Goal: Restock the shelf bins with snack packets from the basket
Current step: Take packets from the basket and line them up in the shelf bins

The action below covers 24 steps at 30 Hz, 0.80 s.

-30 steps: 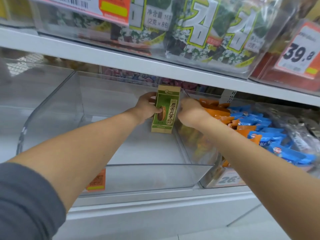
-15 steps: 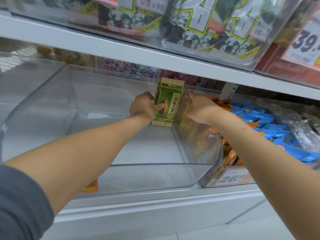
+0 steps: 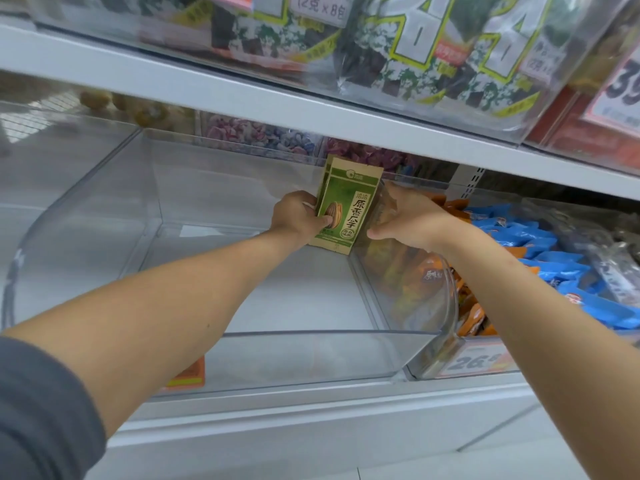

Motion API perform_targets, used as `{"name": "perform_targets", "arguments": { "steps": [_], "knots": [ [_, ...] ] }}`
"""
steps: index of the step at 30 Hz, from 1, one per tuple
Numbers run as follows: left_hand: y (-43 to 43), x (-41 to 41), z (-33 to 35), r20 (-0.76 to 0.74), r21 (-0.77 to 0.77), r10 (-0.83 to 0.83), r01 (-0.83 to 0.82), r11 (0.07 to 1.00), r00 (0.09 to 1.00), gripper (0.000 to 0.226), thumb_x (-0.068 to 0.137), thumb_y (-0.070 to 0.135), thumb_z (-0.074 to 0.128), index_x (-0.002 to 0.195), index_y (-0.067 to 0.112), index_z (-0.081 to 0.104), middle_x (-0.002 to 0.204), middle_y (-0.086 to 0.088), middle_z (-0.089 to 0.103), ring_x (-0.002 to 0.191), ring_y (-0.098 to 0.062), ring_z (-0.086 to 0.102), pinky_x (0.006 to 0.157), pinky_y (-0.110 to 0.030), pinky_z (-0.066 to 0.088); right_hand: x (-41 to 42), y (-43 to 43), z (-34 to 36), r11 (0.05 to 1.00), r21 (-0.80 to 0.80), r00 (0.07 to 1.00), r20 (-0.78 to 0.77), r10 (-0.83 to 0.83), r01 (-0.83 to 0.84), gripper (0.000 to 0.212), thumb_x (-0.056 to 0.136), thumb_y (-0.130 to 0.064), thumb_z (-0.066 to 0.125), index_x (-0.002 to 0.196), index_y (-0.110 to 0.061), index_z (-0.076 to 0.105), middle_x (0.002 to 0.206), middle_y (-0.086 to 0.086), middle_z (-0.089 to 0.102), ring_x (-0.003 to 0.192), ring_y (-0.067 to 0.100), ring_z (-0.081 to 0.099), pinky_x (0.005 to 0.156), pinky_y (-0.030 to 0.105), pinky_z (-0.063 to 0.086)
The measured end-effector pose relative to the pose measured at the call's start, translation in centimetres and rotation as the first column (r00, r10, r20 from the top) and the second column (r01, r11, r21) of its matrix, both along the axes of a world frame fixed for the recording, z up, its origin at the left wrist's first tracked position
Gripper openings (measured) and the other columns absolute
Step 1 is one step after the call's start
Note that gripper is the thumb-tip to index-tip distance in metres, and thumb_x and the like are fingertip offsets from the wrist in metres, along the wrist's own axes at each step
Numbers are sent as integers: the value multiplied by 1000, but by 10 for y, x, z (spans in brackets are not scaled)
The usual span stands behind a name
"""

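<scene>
Two green and tan snack packets [image 3: 346, 206] stand upright, one behind the other, in the back right corner of a large clear shelf bin [image 3: 294, 355]. My left hand [image 3: 298, 216] grips them from the left, with the thumb across the front packet's lower face. My right hand [image 3: 412, 220] is at their right side by the bin's right wall. Its thumb points at the packets and its fingers reach toward their upper right edge, partly blurred by the clear plastic. The basket is out of view.
The bin to the right [image 3: 478, 358] holds orange packets [image 3: 436, 271] and blue packets [image 3: 540, 244] behind a price tag. A white shelf board [image 3: 242, 95] runs just above my hands, with seaweed packs [image 3: 415, 43] on it. An orange tag [image 3: 188, 375] sits below the clear bin.
The packets have tilted slightly and sit deeper in the bin's back right corner, with a second packet showing behind the front one. Both hands stay at their sides.
</scene>
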State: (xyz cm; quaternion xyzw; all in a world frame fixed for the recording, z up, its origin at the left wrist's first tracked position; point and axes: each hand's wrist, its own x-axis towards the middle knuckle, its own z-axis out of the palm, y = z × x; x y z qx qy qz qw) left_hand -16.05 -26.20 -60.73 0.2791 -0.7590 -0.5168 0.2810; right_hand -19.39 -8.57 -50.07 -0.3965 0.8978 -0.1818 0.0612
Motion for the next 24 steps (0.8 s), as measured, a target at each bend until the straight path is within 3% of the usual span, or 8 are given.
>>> {"name": "perform_targets", "arguments": {
  "steps": [2, 6, 9, 14, 18, 21, 24],
  "knots": [
    [-3, 0, -1, 20, 31, -27, 26, 999, 999, 23, 72, 17, 85, 80, 21, 63, 98, -11, 73, 87, -26, 71, 84, -38, 58, -2, -2, -2, 999, 32, 999, -36, -1, 2, 64, 86, -12, 69, 142, -17, 37, 126, 4, 57, 95, 15, 51, 76, 25, 41],
    [-7, 1, -4, 98, 30, 2, -5, 1000, 995, 40, 66, 28, 90, 93, 15, 64, 103, -6, 68, 90, -26, 69, 82, -38, 58, -6, -7, -6, 996, 81, 990, -139, -17, 29, 56, 82, -21, 72, 130, -19, 43, 121, 3, 60, 98, 18, 55, 78, 27, 46],
    [-2, 2, 0, 104, -12, 22, -20, 1000, 994, 28, 71, 30, 86, 73, 19, 61, 91, -7, 71, 83, -27, 70, 77, -39, 59, -3, -8, -6, 996, 93, 977, -215, 12, 8, 55, 82, -29, 73, 129, -20, 44, 124, 3, 59, 108, 22, 57, 90, 33, 48],
    [2, -5, -5, 103, -4, 73, -73, 997, 992, 32, 76, 35, 82, 75, 19, 53, 91, -11, 70, 81, -31, 70, 76, -43, 59, -3, -9, -7, 993, 121, 962, -270, 35, -2, 46, 88, -27, 66, 128, -14, 47, 111, 6, 60, 91, 19, 53, 76, 29, 45],
    [-1, -3, -6, 117, 26, 54, -57, 998, 992, 45, 65, 40, 88, 88, 16, 57, 99, -10, 68, 86, -30, 70, 78, -42, 59, -4, -9, -7, 993, 122, 950, -308, 44, -6, 34, 90, -28, 62, 120, -15, 51, 111, 5, 61, 90, 19, 52, 77, 30, 45],
    [-1, 8, 2, 192, 26, 40, -46, 999, 981, 60, 65, 40, 88, 107, 10, 58, 112, -11, 65, 98, -30, 67, 86, -41, 57, -1, -9, -5, 991, 134, 918, -395, 40, 15, 38, 93, -30, 58, 126, -13, 49, 123, 9, 57, 103, 24, 54, 84, 33, 47],
    [2, 28, 16, 276, 10, 19, -22, 1000, 961, 60, 72, 37, 84, 114, 6, 55, 115, -13, 65, 102, -30, 66, 91, -38, 54, 3, -6, -3, 986, 167, 872, -483, 83, -1, 50, 94, -30, 57, 138, -14, 42, 143, 8, 45, 129, 29, 44, 105, 39, 38]
  ]
}}
